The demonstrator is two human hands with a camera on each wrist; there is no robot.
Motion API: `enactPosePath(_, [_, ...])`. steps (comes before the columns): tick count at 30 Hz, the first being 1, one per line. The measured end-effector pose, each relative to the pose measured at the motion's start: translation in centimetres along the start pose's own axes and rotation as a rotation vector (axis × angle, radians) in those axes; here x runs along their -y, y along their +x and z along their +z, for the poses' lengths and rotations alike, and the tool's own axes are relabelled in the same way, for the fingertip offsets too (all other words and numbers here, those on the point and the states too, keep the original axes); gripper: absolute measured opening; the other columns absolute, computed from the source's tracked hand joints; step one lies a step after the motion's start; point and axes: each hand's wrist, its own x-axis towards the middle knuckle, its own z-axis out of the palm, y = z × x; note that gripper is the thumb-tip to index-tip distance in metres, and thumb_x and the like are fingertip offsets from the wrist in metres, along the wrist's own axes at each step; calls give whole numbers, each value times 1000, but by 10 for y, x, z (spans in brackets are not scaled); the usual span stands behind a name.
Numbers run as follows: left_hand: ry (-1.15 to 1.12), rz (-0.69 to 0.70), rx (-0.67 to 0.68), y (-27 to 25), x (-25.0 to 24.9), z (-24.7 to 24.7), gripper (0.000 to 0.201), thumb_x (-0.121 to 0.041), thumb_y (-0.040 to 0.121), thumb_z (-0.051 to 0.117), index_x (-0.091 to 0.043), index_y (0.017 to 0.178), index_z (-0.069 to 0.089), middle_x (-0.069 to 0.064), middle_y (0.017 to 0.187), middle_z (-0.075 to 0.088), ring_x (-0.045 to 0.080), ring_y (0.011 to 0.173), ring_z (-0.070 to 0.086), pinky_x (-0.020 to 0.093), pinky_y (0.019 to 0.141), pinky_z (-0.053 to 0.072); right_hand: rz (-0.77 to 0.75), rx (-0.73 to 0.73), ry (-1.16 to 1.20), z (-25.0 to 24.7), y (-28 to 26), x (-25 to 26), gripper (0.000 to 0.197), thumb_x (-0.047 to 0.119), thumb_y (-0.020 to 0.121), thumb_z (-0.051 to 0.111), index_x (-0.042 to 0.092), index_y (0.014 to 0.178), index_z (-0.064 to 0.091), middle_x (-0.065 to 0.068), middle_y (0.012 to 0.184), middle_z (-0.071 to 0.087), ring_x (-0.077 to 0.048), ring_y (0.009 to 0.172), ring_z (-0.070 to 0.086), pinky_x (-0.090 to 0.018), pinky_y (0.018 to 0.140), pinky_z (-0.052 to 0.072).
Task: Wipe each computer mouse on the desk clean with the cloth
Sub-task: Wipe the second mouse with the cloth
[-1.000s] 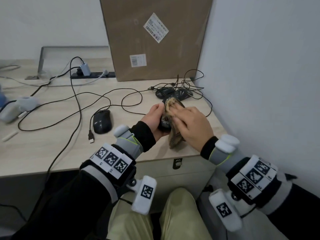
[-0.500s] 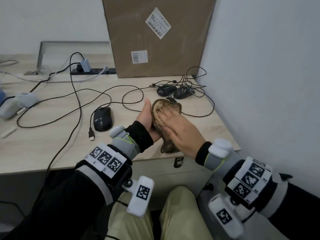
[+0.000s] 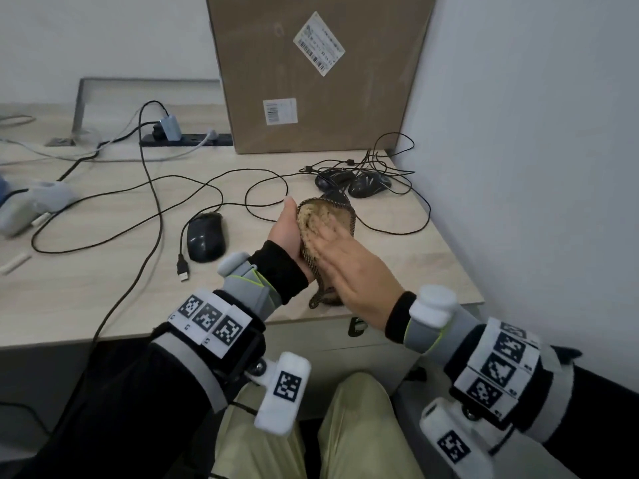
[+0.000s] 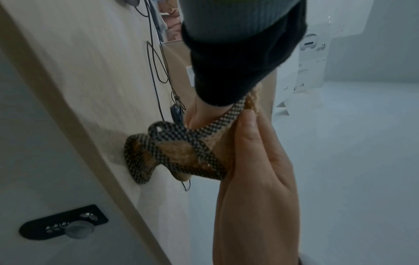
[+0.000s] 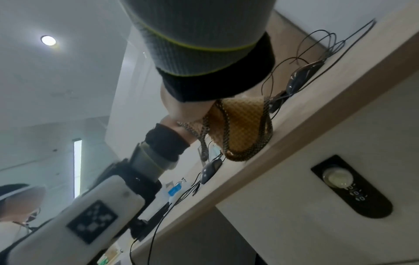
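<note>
My left hand (image 3: 287,233) holds a black mouse (image 3: 337,197) upright above the desk's front right part; only the mouse's dark tip shows. A tan cloth with a dark checkered border (image 3: 313,216) covers the mouse and hides the left fingers. My right hand (image 3: 333,236) lies flat on the cloth with straight fingers, pressing it against the mouse. The left wrist view has the cloth (image 4: 181,152) hanging down to the desk beside the right hand (image 4: 256,161). Another black mouse (image 3: 205,236) lies left of the hands, and two more (image 3: 368,184) lie behind.
Tangled black cables (image 3: 387,157) run around the mice, and a USB plug (image 3: 182,271) lies near the front. A tall cardboard box (image 3: 311,70) leans at the back beside a power strip (image 3: 186,140). The wall (image 3: 518,167) bounds the desk's (image 3: 86,288) right side.
The left hand has tilted the mouse more upright and the cloth now covers it. The right hand has flattened and slid down across the cloth.
</note>
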Motion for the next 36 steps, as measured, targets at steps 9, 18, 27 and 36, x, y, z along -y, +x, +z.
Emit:
enactPosePath(9, [79,-44,98,-4,9,4,54,-51,100,12,-22,102,58,7,90,65,19,74,64,27,62,51,343,-125,182,-21,33,-44,40,18,100,35,11,139,40,-8,147,38,-17,138,32,-6,106,17])
enactPosePath(18, [81,-32,36,-3,10,9,29,-32,99,42,-10,88,56,10,84,54,17,62,61,27,57,54,525,-298,467,-25,29,-37,31,16,99,38,11,124,57,4,109,61,-11,105,55,-7,84,38])
enactPosePath(27, [-23,60,139,2,-2,6,40,-32,103,30,-7,98,60,7,83,69,18,81,64,31,73,53,247,-146,374,-31,9,-9,39,21,94,42,13,130,53,9,130,51,-5,127,46,-10,105,32])
enactPosePath(36, [523,120,105,1,1,-17,32,-4,91,54,-1,124,55,7,90,64,15,76,62,22,68,54,474,-350,363,-33,7,-45,32,14,97,40,14,124,59,1,129,58,-4,118,51,-19,106,35])
